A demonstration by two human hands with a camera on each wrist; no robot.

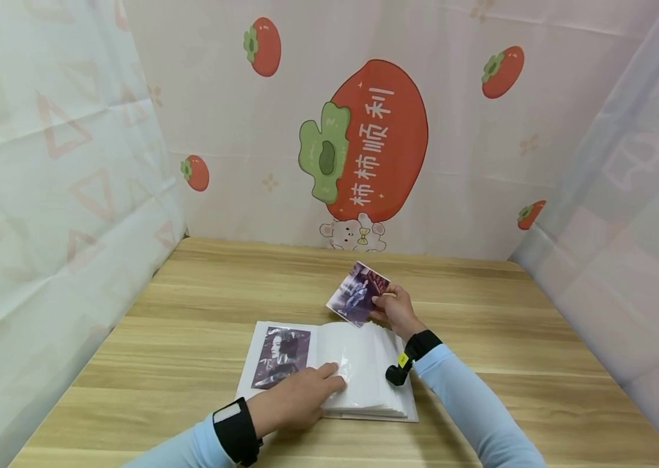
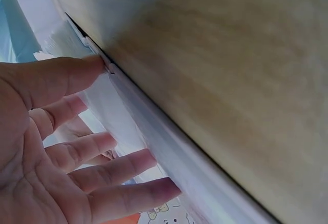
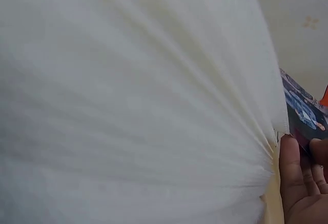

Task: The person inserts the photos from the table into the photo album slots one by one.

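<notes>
A photo album (image 1: 353, 370) lies open on the table, with a dark purple-toned photo (image 1: 281, 357) in its left page and a blank sleeve page to the right. My left hand (image 1: 300, 395) rests over the album's lower middle, near the inner fold. In the left wrist view that hand's extended fingers (image 2: 125, 157) lie along the pages, its thumb at the cover edge. Above the album's top edge, my right hand (image 1: 396, 309) pinches a loose printed photo (image 1: 357, 294) by its right side, tilted. Fanned white pages (image 3: 143, 101) hide most of the right wrist view.
A wood-grain table (image 1: 189, 312) carries the album. Behind it hangs a pale cloth (image 1: 218, 104) printed with red persimmons, and similar cloths enclose the left and right sides. Each wrist wears a black strap (image 1: 236, 432).
</notes>
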